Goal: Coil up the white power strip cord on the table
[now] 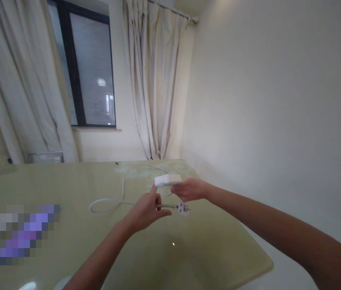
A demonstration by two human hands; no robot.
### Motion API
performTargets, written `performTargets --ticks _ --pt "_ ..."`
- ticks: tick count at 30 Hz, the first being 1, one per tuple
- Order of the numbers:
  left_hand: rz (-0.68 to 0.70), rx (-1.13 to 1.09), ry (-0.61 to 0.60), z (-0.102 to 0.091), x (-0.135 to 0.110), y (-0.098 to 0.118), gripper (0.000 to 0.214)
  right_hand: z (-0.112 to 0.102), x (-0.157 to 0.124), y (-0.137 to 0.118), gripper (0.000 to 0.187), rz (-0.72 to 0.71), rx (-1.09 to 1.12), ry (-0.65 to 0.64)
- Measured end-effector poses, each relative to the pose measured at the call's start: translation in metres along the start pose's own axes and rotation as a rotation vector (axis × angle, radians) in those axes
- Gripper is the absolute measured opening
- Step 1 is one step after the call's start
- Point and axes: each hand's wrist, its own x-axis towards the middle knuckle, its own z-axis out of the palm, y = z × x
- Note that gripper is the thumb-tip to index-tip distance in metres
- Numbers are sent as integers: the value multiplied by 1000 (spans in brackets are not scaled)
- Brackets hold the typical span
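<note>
1. At eight o'clock from the white block [168, 179], with twelve straight away from you, a pixelated purple and grey item [27, 233] sits on the tabletop [76, 245].
2. At nine o'clock, the white cable [104, 200] lies in a wide loop, a stretch of tabletop separating it from that item.
3. Between seven and eight, your left hand [144, 211] has its fingers curled around the cable, thumb stretched out, index fingertip up at the block's left underside; whether it presses there, I cannot tell.
4. At the centre, the block is held over the table, the far edge beyond it at twelve.
5. At five o'clock, the plug [183, 208] juts past your left thumb, prongs pointing right; tabletop spreads below towards six.
6. Between three and four, your right hand [188, 189] pinches the block's right end.
7. The table's right edge runs from one o'clock to a rounded corner at four; your right forearm crosses it, near the wall [279, 100].
</note>
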Motion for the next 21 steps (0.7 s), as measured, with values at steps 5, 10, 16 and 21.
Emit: performTargets --ticks 5,10,16,21 --pt "15 -530 -104 3 24 4 49 -20 13 20 25 -296 -106 274" --pt "28 -657 -66 -10 27 9 52 -25 14 25 26 -144 85 413" --pt "-4 -628 271 -26 27 20 48 -1 29 -13 45 594 479 486" --pt "-16 -577 513 -36 34 17 43 -5 75 -32 73 738 1071 636"
